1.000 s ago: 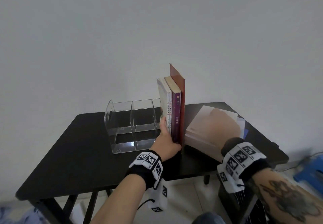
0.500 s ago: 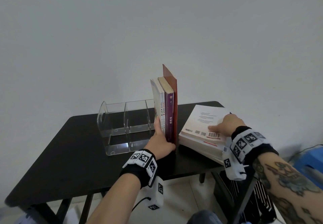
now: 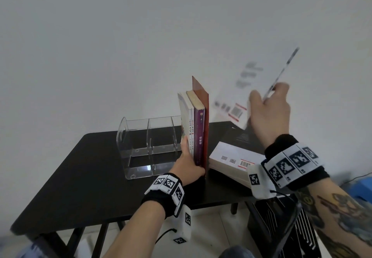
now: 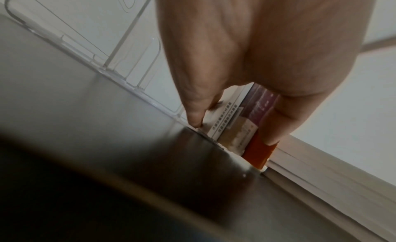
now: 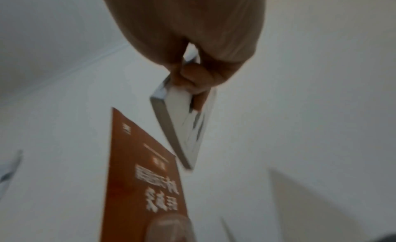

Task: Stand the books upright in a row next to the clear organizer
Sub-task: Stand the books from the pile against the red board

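The clear organizer [image 3: 149,147] stands on the black table [image 3: 80,177]. Against its right side stand white, purple and orange-brown upright books [image 3: 198,129]. My left hand [image 3: 191,163] grips this row near its foot; in the left wrist view my left hand [image 4: 233,132] has fingers on the white side and the thumb on the orange book [image 4: 257,150]. My right hand [image 3: 267,94] holds a blurred white book [image 3: 247,88] tilted in the air, up and right of the row. The right wrist view shows that white book [image 5: 182,127] pinched at a corner above the orange book [image 5: 145,178].
A stack of flat books [image 3: 231,161] lies right of the row, touching it, and a dark book [image 3: 241,137] shows behind it. A black ribbed unit [image 3: 281,227] stands on the floor under the table's right end. A blue object [image 3: 362,189] is at far right.
My right hand took the top white book off the flat stack and raised it up and to the right. My left hand stayed on the upright row.
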